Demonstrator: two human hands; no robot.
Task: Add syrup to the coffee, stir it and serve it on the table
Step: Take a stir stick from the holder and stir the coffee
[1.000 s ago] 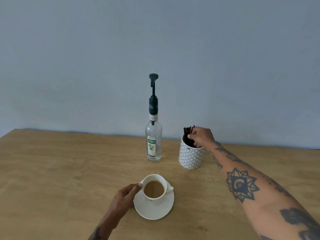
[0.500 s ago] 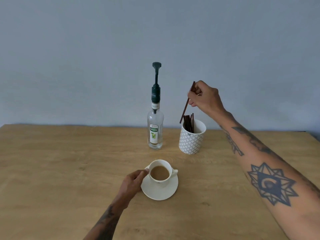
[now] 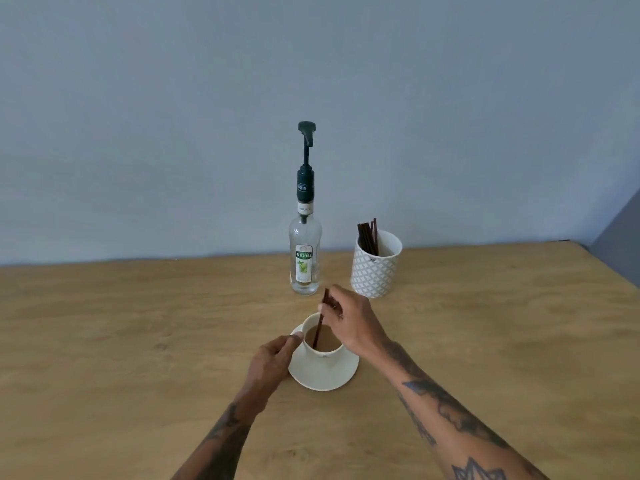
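1. Two hands work at one cup of milky coffee, which sits on a saucer near the middle of the table.
2. The right hand pinches a thin dark stirrer near its top, its lower end dipped in the coffee.
3. The left hand rests curled fingers against the cup's near side, steadying it.
4. The stirrer looks light and slightly bendy; a high fingertip pinch suits it.
5. The cup looks breakable and full; it is best lifted by the saucer rim, kept level.
6. The syrup bottle and a patterned pot of spare stirrers stand behind, untouched.
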